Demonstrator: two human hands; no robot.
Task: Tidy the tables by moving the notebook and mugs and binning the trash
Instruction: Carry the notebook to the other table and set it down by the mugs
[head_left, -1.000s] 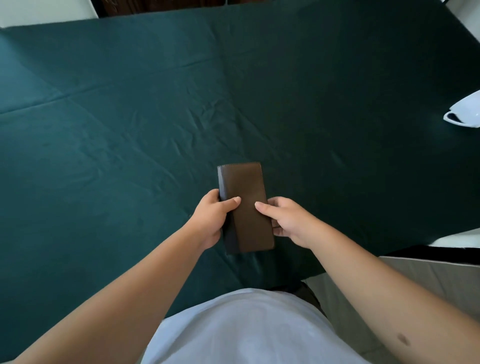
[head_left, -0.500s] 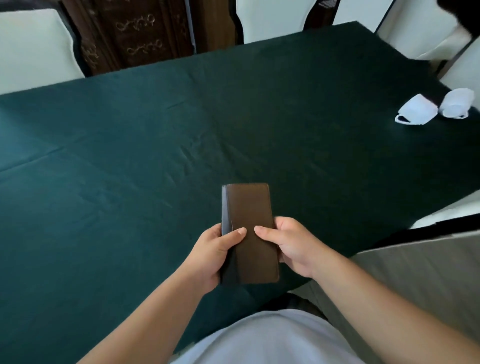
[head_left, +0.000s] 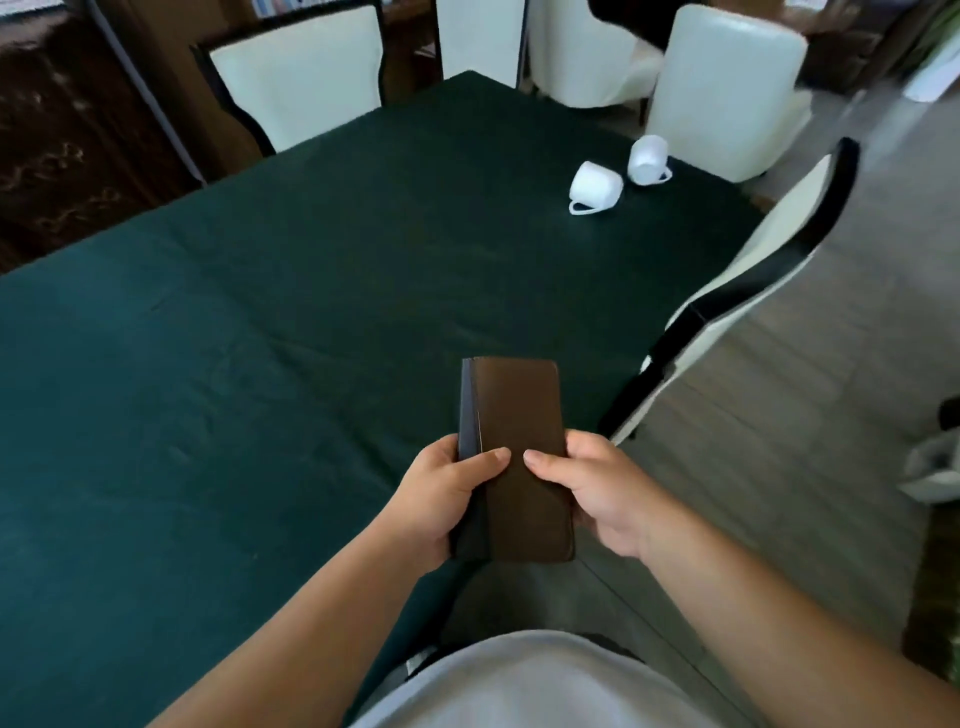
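Gripping the brown notebook (head_left: 519, 447) between them, left hand (head_left: 444, 506) and right hand (head_left: 605, 496) clasp its near end.

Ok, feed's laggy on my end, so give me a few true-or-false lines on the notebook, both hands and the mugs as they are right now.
1. Both hands hold the brown notebook: true, the left hand has a grip on its left edge and the right hand on its right edge.
2. The notebook lies flat on the green tablecloth: false, it is held up in the hands near the table's edge.
3. Two white mugs lie tipped on their sides at the far right corner: true.
4. The mugs are stacked one inside the other: false, they lie side by side.
5. A hand is touching a mug: false, both hands are on the notebook.
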